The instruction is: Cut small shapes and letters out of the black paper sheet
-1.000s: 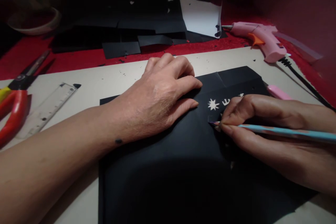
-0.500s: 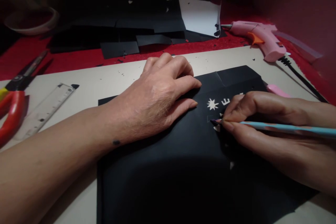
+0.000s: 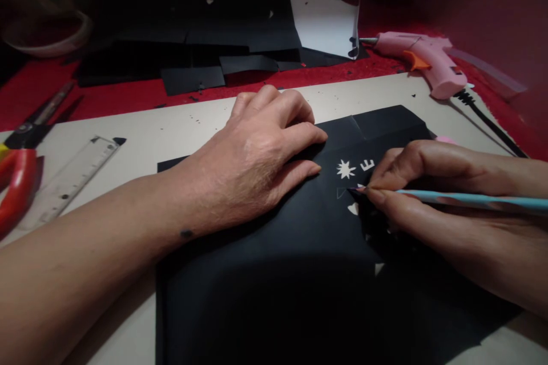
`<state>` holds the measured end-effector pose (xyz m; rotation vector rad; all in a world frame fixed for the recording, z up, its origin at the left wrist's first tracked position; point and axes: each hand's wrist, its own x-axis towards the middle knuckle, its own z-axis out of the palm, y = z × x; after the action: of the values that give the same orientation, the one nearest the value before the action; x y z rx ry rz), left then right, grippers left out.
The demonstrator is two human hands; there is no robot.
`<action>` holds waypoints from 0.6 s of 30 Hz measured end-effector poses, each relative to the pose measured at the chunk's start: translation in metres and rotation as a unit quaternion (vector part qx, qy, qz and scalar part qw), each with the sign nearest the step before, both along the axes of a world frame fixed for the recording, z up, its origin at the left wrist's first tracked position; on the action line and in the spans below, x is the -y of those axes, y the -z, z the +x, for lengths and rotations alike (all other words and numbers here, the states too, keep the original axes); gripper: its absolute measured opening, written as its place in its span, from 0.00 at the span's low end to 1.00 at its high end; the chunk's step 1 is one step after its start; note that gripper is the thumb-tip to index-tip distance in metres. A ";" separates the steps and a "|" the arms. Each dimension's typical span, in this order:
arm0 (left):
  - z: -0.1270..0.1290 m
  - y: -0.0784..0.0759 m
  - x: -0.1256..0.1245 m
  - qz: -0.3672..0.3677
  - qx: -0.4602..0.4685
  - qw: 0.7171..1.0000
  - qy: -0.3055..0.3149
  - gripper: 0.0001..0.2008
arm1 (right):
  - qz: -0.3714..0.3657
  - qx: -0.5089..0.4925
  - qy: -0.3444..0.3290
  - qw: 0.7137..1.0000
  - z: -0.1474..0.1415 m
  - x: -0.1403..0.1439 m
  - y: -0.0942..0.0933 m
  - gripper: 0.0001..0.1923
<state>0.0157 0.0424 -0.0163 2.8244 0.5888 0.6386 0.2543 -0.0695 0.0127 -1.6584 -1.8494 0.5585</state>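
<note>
Black sheet: a large piece of black paper (image 3: 299, 274) lies flat on the pale board (image 3: 171, 125), its near edge running out of the bottom of the view.
Left hand: the left hand (image 3: 257, 159) lies palm down on the sheet's upper left part, fingers loosely curled and pressing the paper, fingertips just short of the cut-outs.
Right hand: the right hand (image 3: 428, 205) pinches a blue pencil (image 3: 471, 201) between thumb and fingers, its heel resting on the sheet.
Pencil tip: it touches the paper just below the star cut-out (image 3: 345, 169), beside a faint outlined shape.
Cut-outs: a small heart cut-out (image 3: 353, 209) sits just below the tip; a letter-like opening shows right of the star.
Room between hands: only a narrow strip of sheet, holding the cut-outs, separates the two hands.
Sheet edges: the far edge has a folded flap near the right hand; the left edge passes under the left forearm.
Left side: a clear ruler (image 3: 68, 179) lies at an angle on the board, red-handled scissors (image 3: 21, 171) just beyond it at the board's edge.
Far side: black paper offcuts (image 3: 205, 63) and a white sheet (image 3: 325, 23) lie on the red surface (image 3: 107, 94).
Far right: a pink glue gun (image 3: 422, 60) lies well apart from the hands, its cord trailing along the board's right edge.
</note>
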 end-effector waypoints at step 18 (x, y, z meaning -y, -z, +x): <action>0.001 -0.003 0.002 -0.010 -0.010 1.000 -0.010 0.19 | 0.002 -0.005 0.026 1.000 -0.003 -0.004 -0.002 0.13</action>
<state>0.0170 0.0400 -0.0129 2.8125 0.6254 0.6049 0.2516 -0.0658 0.0152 -1.6935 -1.7927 0.5396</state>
